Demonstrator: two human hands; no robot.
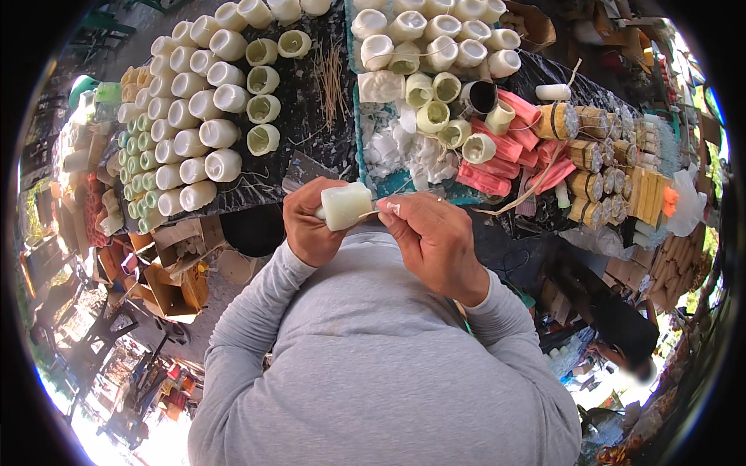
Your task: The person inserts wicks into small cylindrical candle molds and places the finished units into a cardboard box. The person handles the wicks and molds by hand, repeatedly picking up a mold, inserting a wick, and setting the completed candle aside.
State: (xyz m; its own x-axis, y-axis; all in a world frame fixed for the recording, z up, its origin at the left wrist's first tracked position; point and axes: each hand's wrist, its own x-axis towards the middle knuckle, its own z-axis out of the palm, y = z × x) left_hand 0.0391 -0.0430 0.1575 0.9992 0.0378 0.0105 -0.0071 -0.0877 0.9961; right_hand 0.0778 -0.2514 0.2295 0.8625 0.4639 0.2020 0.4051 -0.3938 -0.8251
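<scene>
My left hand (308, 223) is closed around a squat, pale white-green wax candle (347, 205) and holds it tilted sideways in front of my chest. From the right, my right hand (434, 241) comes up to the candle's end with thumb and forefinger pinched together. A thin pale strand (371, 213), like a wick or slender stick, runs between those fingers and the candle; its exact kind is too small to make out. White residue clings to the right fingers.
Rows of pale candles (188, 113) cover the left table, with hollow wax cups (263, 109) and thin sticks (332, 84) beside them. A teal-edged tray (360, 132) holds white wax scraps (394, 149). Pink wax pieces (497, 159) and banded brown bundles (584, 155) lie right. A person (610, 311) is lower right.
</scene>
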